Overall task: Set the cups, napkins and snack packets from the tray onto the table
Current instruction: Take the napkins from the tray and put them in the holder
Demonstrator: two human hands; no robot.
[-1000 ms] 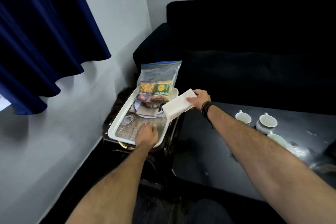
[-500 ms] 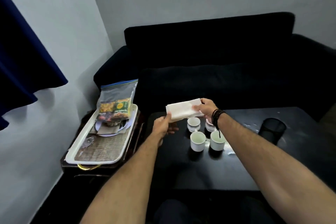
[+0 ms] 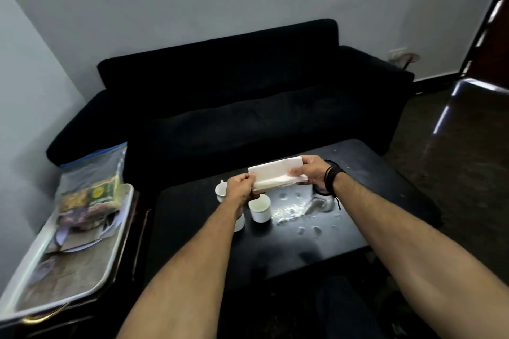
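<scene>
Both hands hold a white stack of napkins (image 3: 276,175) above the black table (image 3: 275,242). My left hand (image 3: 242,187) pinches its left end and my right hand (image 3: 312,173) grips its right end. White cups stand on the table below: one (image 3: 259,209) in front, one (image 3: 221,190) partly behind my left hand, another mostly hidden under my left wrist. The white tray (image 3: 115,242) sits at the left with a clear zip bag of snack packets (image 3: 92,190) leaning at its far end.
A black sofa (image 3: 248,96) runs behind the table. A dark round container (image 3: 321,190) stands on the table behind my right wrist. Wet patches glint on the table's right half (image 3: 300,212). A plate and papers (image 3: 80,239) lie on the tray under the bag.
My view has swung right from the tray to the table. The napkins moved with my right hand over the cups, and my left hand left the tray and took hold of their left end.
</scene>
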